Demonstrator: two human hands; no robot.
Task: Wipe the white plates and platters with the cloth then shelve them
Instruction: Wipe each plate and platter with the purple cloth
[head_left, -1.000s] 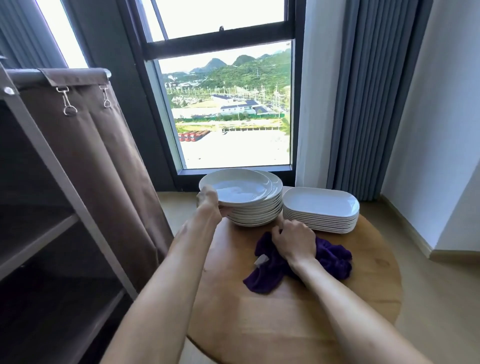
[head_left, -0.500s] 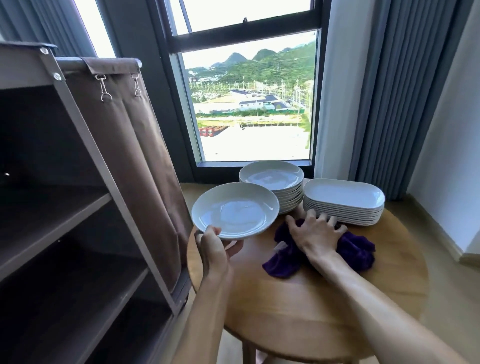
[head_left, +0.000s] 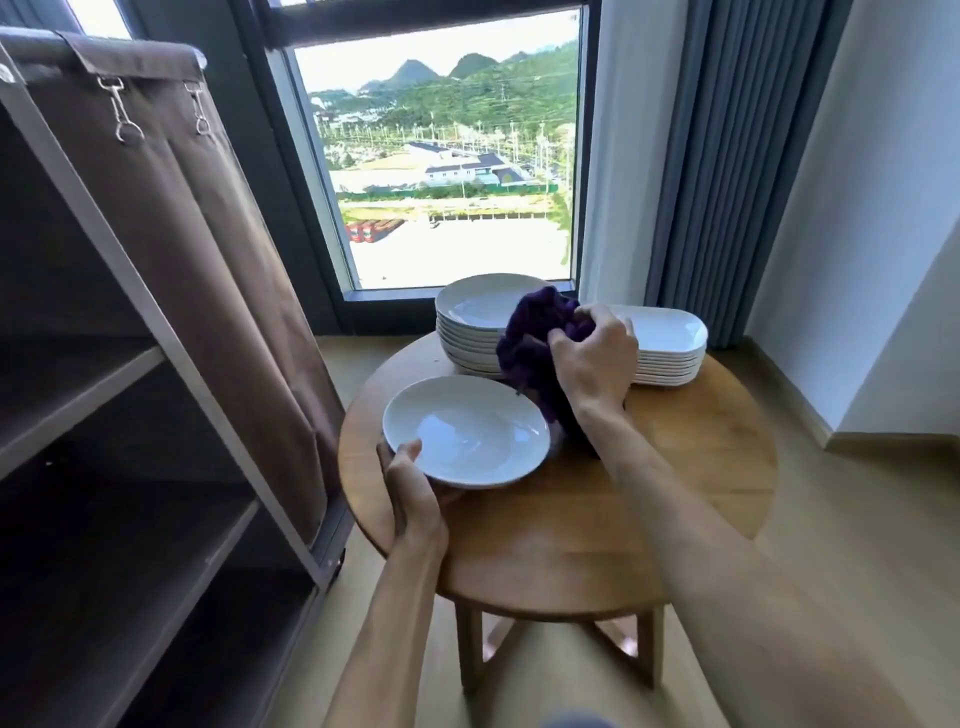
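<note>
1. The shelf unit stands at the far left with dark boards and a brown fabric cover hanging at its side; the boards in view hold no plates.
2. The left hand holds one white plate by its near rim, thumb on top and fingers curled under, over the left edge of the round wooden desk.
3. This plate looks glazed and smooth, so it is probably slippery and breakable. A rim pinch with fingers spread beneath seems the safest hold, since wiping will push down on it.
4. Behind it, a stack of round plates sits on the desk near the window.
5. The right hand grips a bunched purple cloth, fingers closed around it, raised just right of the held plate and not yet on it. The cloth is soft and limp, so a full handful works well.
6. Further right lies a stack of platters. It likely weighs a lot, so take one piece at a time.
</note>
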